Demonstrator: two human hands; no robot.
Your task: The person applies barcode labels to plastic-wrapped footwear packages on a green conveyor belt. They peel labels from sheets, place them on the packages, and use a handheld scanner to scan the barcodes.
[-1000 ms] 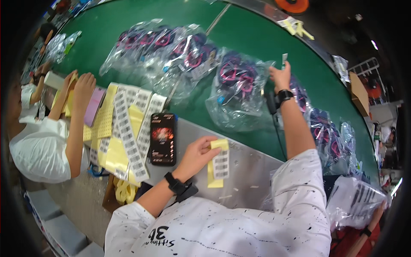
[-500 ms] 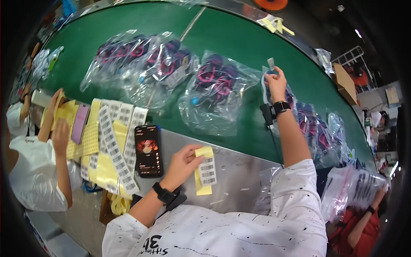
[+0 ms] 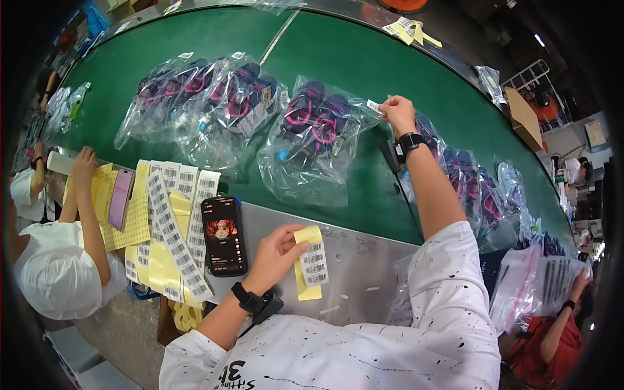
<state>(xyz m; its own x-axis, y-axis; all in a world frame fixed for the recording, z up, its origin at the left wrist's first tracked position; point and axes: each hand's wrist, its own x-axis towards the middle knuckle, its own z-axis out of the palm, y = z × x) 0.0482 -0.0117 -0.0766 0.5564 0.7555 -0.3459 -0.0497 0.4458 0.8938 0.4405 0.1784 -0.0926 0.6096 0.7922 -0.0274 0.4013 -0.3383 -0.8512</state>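
- Phone, screen lit, lies on the grey bench near its left end, just right of your barcode label strips.
- Yellow backing sheets sit left of those strips, w/ a pink phone on top.
- Two more bagged sandal bundles rest on the green belt, far-left part.
- Cardboard box at belt's right edge.

Sticker: small white label pinched in my right hand, touching the clear bag.
Strip: yellow-backed label sheet in my left hand.
Phone screen: lit, beside it.
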